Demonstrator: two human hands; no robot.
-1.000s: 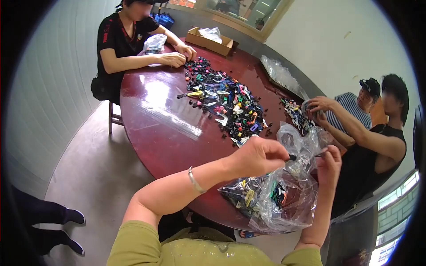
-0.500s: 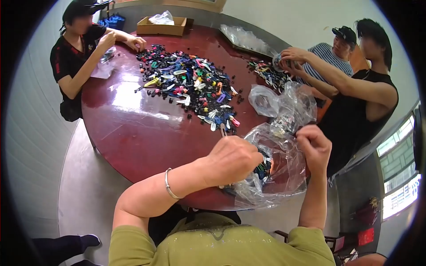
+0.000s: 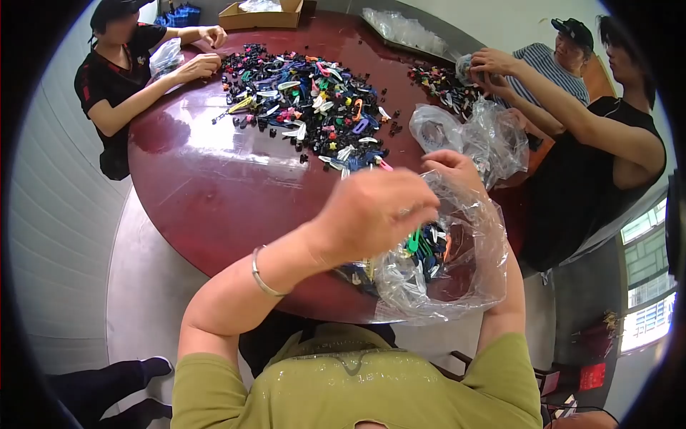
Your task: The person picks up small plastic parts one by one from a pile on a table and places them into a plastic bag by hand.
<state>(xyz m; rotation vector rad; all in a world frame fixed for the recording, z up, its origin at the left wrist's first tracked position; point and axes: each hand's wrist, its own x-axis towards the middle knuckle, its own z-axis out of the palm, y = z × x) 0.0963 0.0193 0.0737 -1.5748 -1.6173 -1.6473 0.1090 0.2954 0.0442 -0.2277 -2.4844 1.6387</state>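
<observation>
A clear plastic bag (image 3: 475, 279) lies spread at the table's near edge, with hair clips (image 3: 431, 250) of several colours inside. My left hand (image 3: 375, 211) hovers over the bag's left side, its fingers pinched together; whatever is between them is hidden. Just below those fingertips shows a green hair clip (image 3: 414, 240). My right hand (image 3: 456, 167) is at the far rim of the bag, fingers closed on the plastic, with its forearm along the bag's right side. Beyond my hands spreads a large pile of mixed hair clips (image 3: 314, 107).
Across the round red table (image 3: 214, 207), a person in black (image 3: 118, 79) reaches to the pile. At right, a person in a sleeveless top (image 3: 593, 171) holds a small bag (image 3: 468, 70) near a smaller clip pile (image 3: 443, 89). Another plastic bag (image 3: 493, 143) lies nearby. A cardboard box (image 3: 261, 18) stands behind.
My left hand has risen slightly away from the pile's near edge. My right hand has shifted left and farther along the bag's rim. The view has tilted downward.
</observation>
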